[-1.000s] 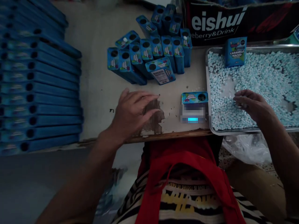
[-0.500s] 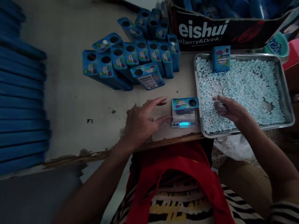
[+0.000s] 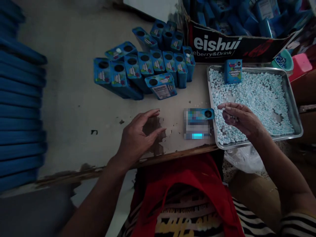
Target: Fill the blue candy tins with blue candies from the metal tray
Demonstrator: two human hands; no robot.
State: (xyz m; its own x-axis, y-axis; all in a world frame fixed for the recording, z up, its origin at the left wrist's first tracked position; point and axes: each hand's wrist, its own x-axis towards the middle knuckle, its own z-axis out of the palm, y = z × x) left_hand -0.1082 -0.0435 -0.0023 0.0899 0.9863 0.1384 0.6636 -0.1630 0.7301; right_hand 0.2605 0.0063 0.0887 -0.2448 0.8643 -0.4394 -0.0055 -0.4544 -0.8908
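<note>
My left hand (image 3: pixel 139 135) hovers over the table's front part, fingers curved apart with nothing between them. To its right, a blue candy box (image 3: pixel 197 114) with a round dark opening sits on a small digital scale (image 3: pixel 197 131) whose display glows cyan; part of both is blurred out. My right hand (image 3: pixel 238 118) is above the left side of a metal tray (image 3: pixel 301 126) of pale blue candies (image 3: pixel 261 95). Its fingers are pinched, with a few candies showing at the fingertips and in the curled palm. Another blue candy box (image 3: pixel 233 71) stands in the tray's far left part.
Several blue boxes (image 3: pixel 132 67) with round openings stand grouped at the table's middle back. Stacked flat blue packs (image 3: pixel 22 121) line the left edge. A black carton (image 3: pixel 219 49) full of blue boxes stands behind the tray, beside a green bowl (image 3: pixel 287 61).
My left hand has drawn back left, away from the scale. My right hand has risen slightly from the candies toward the box on the scale, with candies now in its fingers. The view shifted a little.
</note>
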